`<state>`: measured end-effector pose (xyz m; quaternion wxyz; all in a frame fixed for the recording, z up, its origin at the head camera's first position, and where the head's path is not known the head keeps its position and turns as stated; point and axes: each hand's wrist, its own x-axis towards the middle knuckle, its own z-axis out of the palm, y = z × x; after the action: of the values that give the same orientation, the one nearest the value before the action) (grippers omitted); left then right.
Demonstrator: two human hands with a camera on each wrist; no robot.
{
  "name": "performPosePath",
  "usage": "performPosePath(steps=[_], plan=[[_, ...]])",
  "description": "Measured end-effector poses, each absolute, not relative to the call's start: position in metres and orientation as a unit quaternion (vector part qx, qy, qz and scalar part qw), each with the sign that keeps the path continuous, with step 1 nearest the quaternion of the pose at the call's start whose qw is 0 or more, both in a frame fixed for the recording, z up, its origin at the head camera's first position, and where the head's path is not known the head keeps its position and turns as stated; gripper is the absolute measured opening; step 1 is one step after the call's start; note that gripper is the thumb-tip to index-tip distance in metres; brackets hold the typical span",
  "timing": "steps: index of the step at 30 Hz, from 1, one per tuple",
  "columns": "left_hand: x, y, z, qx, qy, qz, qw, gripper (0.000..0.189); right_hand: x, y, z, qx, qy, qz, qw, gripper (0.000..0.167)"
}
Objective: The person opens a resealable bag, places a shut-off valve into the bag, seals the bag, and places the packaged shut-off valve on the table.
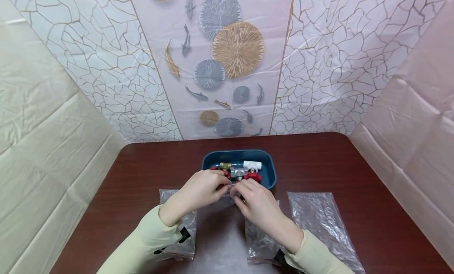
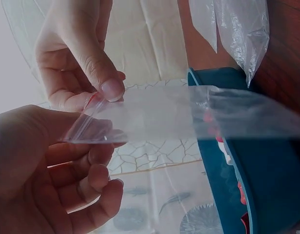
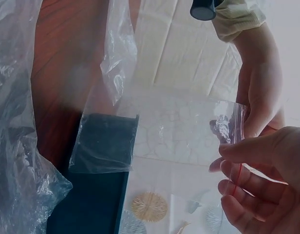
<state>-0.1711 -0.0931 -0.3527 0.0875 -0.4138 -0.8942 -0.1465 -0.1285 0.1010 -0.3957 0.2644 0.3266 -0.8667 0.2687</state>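
Observation:
Both hands hold a clear zip bag (image 2: 155,114) by its top edge, where a red line runs along the zip. My left hand (image 1: 203,187) pinches one side of that edge, and my right hand (image 1: 257,199) pinches the other, fingertips close together. No contents show in the bag. In the right wrist view its body (image 3: 174,126) hangs flat and see-through, overlapping the blue bin. Just beyond the hands stands the blue bin (image 1: 271,175), with red-handled valves (image 1: 253,175), a brass fitting (image 1: 225,165) and a white pipe tee (image 1: 252,165) inside.
Clear plastic bags lie on the brown table (image 1: 149,167): one under the left forearm (image 1: 186,234), one under the right forearm (image 1: 260,242), and a flat one (image 1: 315,215) farther right. Patterned sheeting (image 1: 319,69) rises behind the table and pale sheeting at both sides.

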Motion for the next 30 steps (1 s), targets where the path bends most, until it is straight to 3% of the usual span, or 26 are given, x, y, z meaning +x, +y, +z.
performPosePath(steps=[10,24,30], plan=[[-0.171,-0.095,-0.359,-0.411,-0.897,-0.144,0.074,0.009,-0.129,0.101,-0.401,0.337,-0.868,0.272,0.244,0.018],[-0.177,-0.095,-0.358,-0.411,-0.893,-0.151,0.099,0.007,-0.134,0.103,-0.396,0.377,-0.848,0.245,0.282,0.016],[-0.179,-0.103,-0.358,-0.409,-0.890,-0.156,0.125,0.008,-0.133,0.097,-0.395,0.406,-0.840,0.250,0.258,0.012]])
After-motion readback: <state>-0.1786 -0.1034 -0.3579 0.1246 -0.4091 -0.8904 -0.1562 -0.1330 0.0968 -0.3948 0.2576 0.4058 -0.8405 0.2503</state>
